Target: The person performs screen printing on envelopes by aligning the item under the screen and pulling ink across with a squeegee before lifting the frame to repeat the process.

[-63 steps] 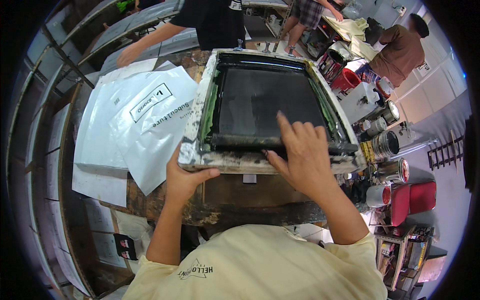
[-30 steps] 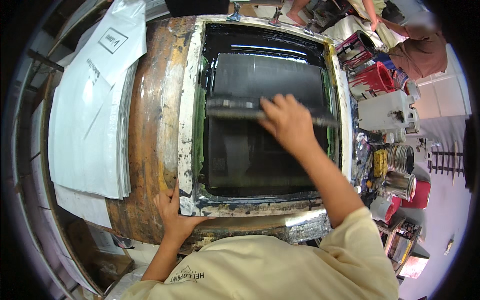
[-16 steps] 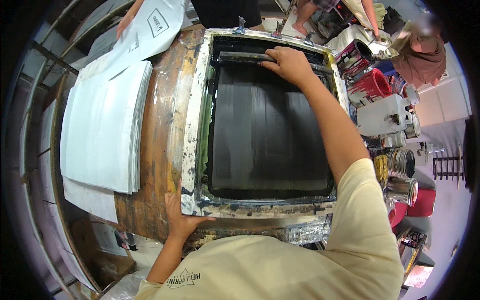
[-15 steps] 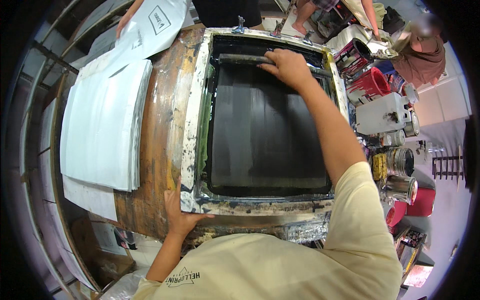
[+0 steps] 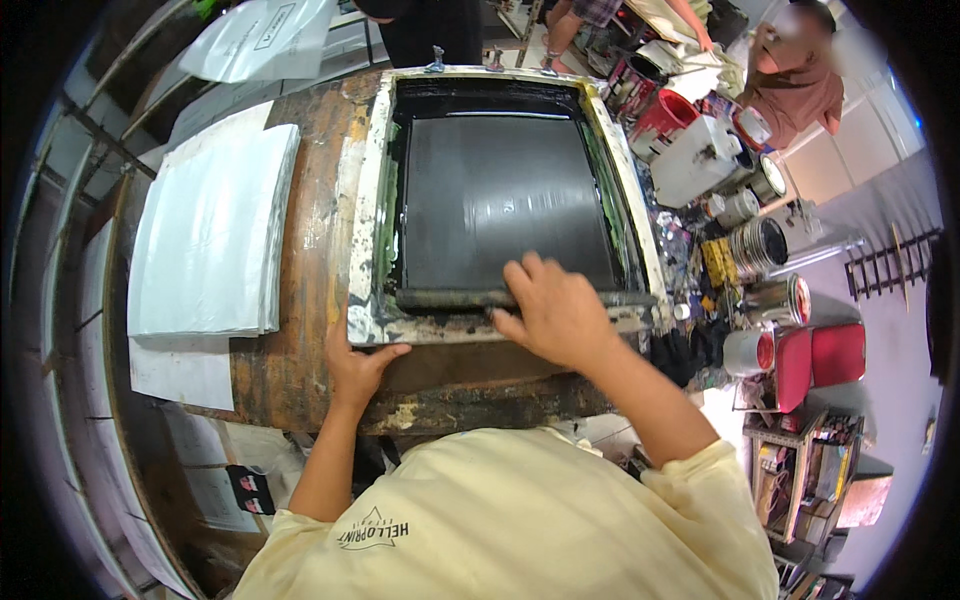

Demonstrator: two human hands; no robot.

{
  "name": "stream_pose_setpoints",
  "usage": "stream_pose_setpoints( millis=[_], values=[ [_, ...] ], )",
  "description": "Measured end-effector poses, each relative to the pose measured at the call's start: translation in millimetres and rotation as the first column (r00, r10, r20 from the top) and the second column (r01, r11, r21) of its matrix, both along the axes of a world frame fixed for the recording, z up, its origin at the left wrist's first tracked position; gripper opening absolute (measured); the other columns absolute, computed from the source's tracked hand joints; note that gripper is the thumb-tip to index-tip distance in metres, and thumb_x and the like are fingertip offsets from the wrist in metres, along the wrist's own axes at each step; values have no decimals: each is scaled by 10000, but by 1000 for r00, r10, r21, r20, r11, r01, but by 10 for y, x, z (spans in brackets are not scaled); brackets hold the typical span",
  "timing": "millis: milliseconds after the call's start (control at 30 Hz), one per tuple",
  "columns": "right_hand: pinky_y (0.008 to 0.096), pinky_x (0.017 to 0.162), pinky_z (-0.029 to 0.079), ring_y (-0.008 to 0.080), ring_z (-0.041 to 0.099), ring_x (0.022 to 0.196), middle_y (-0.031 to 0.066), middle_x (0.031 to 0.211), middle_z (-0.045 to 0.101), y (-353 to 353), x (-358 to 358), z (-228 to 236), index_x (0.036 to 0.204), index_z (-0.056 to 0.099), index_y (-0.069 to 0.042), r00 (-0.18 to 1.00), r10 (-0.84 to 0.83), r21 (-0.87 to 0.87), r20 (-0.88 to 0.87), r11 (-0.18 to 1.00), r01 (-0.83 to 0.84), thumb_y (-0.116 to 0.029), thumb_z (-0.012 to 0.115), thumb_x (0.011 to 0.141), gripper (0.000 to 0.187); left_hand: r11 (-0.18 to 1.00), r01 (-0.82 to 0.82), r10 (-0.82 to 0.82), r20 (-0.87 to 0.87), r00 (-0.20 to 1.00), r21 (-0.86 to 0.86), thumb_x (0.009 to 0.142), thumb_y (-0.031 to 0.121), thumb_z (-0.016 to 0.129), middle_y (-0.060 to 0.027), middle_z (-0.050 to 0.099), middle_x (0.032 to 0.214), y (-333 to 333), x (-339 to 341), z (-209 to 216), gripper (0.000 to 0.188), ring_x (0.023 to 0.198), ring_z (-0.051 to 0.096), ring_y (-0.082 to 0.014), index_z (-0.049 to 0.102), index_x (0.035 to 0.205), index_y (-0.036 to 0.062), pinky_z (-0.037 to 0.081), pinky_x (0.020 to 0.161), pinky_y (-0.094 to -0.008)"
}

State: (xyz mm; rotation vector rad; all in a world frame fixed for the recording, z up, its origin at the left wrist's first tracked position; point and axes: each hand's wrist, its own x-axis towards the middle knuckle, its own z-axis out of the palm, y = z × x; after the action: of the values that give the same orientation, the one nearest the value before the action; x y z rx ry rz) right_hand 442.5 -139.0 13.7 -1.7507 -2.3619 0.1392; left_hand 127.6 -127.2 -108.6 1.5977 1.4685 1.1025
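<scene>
Squeegee (image 5: 470, 298) lies across the near end of the screen frame (image 5: 362, 250), on the dark mesh (image 5: 505, 195). Right hand (image 5: 555, 312) has fingers curled over it, gripping. Left hand (image 5: 357, 362) presses frame's near-left corner, fingers flat w/ thumb on the edge. Probably best: even pressure, blade level, frame pinned. White sheets (image 5: 205, 235) stacked left; paint cans (image 5: 760, 245) right.

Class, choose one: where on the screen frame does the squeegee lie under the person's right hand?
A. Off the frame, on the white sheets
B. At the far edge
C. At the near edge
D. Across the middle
C: the right hand presses the squeegee along the frame's near edge.
</scene>
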Motion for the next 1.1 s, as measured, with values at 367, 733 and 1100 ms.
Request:
stream_pose_setpoints(
  millis=[367, 733, 1100],
  values=[
    [488, 905, 417, 340, 654, 908, 109, 904, 651, 640, 27, 1436, 1066, 692, -65, 998, -39, 678, 52, 735, -7, -343, 662, 953, 301, 921, -14, -1, 39, 999, 388, 1000, 397, 814, -254, 521, 1544, 395, 381, 1157, 993, 1445, 493, -338, 258, 1716, -7, 346, 1229, -503],
    [459, 637, 510, 323, 613, 586, 189, 609, 615, 990, -83, 2071, 719, 646, 50, 988, 155, 744, 13, 659, -113, -249, 626, 850, 327, 976, 153, -214, -780, 588, -152, 925, 911, 488, -305, 208, 1781, -339, 642, 63, 1235, 1679, 51, -486, 303, 1702, -31, -139, 1220, -791],
    [428, 604, 485, 271, 601, 549, 152, 582, 612, 1176, -174, 2308, 769, 688, 57, 959, -39, 605, -281, 768, 209, -257, 620, 878, 339, 904, 36, 61, -210, 976, 426, 972, 151, 823, -214, 768, 1262, 563, 976, 974, 368, 1046, 757, -302, 752, 1291, -17, 595, 846, -404]
  ],
)
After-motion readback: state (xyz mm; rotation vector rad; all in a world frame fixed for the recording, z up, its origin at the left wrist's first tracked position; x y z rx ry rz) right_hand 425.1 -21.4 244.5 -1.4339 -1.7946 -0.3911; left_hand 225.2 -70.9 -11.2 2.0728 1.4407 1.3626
